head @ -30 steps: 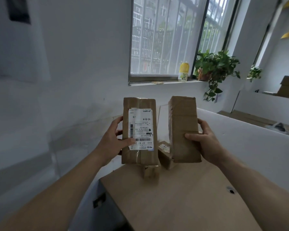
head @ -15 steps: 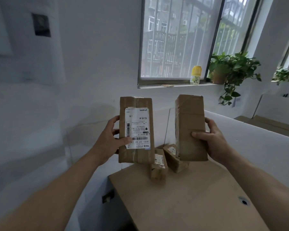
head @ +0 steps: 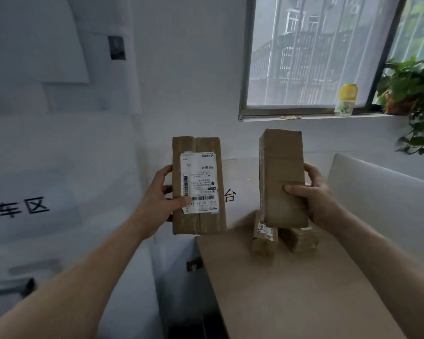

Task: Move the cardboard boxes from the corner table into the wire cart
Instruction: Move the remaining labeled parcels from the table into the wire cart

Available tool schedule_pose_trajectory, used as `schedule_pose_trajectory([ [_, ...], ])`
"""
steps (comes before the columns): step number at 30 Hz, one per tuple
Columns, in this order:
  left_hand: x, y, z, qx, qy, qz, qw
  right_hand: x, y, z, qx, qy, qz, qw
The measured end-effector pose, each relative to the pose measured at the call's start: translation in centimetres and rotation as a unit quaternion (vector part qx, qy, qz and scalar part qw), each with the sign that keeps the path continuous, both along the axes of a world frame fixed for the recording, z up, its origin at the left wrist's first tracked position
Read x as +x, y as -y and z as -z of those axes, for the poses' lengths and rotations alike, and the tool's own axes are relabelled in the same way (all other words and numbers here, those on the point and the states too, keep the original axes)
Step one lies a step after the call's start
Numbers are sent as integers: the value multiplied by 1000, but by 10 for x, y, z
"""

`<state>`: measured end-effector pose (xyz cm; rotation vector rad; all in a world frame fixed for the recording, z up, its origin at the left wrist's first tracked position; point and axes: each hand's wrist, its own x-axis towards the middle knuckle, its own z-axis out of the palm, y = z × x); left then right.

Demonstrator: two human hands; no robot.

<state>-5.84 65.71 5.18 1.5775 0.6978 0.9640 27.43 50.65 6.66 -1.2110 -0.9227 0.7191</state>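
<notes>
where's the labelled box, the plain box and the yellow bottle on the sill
labelled box [head: 198, 184], head view, on its white shipping label
plain box [head: 282, 172], head view, on its bare front face
yellow bottle [head: 347, 94], head view, on its yellow upper part

Cardboard boxes I can count: four in all
Held boxes: two, the labelled box [head: 197, 184] in my left hand [head: 157, 204] and the plain box [head: 283, 178] in my right hand [head: 321, 199]
Boxes on the table [head: 291, 289]: two, a small labelled box [head: 263, 241] and a small box [head: 300, 239] just beside it
Hands: two
Potted plants [head: 411, 94] on the sill: one that I can see
Yellow-capped bottles [head: 345, 100]: one
</notes>
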Motion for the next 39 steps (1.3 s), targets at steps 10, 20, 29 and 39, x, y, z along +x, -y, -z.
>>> schedule_pose_trajectory([
  [10, -78, 35, -1, -6, 8, -101, 995, -59, -27, -2, -12, 19, -82, 996],
  [20, -194, 90, 0, -28, 32, -159, 986, -173, -26, -13, -14, 42, -160, 986],
  [29, -360, 181, 23, -40, 20, -248, 968, -346, -11, 3, -12, 41, -292, 956],
  [39, -518, 287, 32, -29, 33, -377, 925, -531, -1, 20, -12, 31, -439, 898],
])
